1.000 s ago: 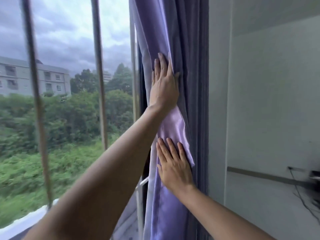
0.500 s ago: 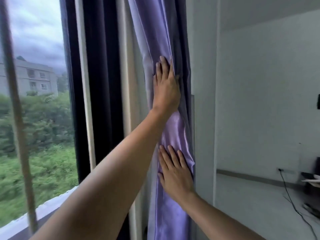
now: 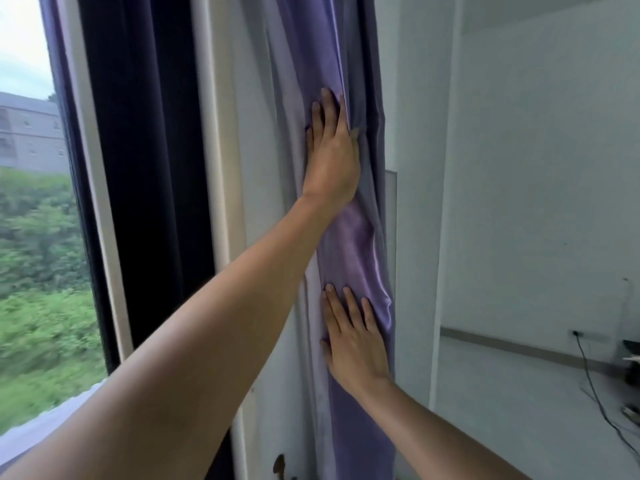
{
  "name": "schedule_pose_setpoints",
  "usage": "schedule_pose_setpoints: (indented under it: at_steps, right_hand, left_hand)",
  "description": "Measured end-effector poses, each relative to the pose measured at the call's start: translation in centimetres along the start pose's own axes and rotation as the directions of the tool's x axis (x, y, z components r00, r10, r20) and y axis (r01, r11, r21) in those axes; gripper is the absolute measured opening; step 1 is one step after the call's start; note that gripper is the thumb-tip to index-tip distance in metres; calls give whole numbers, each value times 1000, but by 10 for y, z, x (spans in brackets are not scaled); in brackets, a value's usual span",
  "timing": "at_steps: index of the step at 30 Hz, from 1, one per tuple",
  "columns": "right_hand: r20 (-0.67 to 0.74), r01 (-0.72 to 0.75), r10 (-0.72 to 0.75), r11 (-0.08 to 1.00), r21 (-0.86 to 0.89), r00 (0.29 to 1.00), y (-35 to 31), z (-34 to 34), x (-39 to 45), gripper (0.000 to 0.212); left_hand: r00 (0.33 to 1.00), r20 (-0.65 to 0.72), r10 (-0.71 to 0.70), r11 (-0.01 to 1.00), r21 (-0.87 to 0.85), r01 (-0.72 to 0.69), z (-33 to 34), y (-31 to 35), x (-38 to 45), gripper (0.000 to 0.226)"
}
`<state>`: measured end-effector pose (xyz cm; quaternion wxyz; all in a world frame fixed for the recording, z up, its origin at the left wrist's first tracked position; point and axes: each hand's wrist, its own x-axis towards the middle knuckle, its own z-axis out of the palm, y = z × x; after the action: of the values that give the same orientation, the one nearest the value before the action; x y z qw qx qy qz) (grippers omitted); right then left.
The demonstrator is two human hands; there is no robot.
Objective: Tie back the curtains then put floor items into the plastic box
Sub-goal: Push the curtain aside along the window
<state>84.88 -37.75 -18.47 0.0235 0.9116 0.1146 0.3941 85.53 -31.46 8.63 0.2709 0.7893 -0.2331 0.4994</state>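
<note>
this looks like a room in a home or apartment. a purple curtain (image 3: 349, 244) hangs beside a tall window (image 3: 38, 237) that looks out on green trees and a grey building (image 3: 29, 133). the white wall (image 3: 540, 202) has a power socket (image 3: 575, 333) with a black cable (image 3: 595, 382) plugged in.

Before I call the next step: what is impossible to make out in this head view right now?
- Tieback: none visible on the purple curtain; whether one sits behind the folds is hidden.
- Left hand thumb: buried in cloth.
- Right hand: palm side hidden.
- Floor items, plastic box: outside the frame.
- Dark items at right edge: cut off.
</note>
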Motion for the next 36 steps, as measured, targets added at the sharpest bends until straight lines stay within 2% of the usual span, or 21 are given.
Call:
schedule_pose_setpoints:
  at_steps: [14, 22, 30, 36]
  right_hand:
    - [29, -12, 12, 1000, -9, 1000, -4, -6, -26, 83]
    - [48, -9, 10, 1000, -26, 999, -25, -22, -54, 83]
    - [73, 29, -27, 999, -17, 997, -65, -42, -86, 85]
    - [117, 14, -18, 999, 38, 993, -103, -62, -111, 73]
  left_hand:
    - [999, 45, 17, 1000, -25, -15, -30, 3, -20, 55]
    - [997, 78, 21, 993, 118, -30, -59, 13, -63, 72]
    - [980, 199, 0, 974, 224, -46, -95, 3, -129, 73]
    - [951, 310, 9, 958, 271, -97, -127, -6, -171, 69]
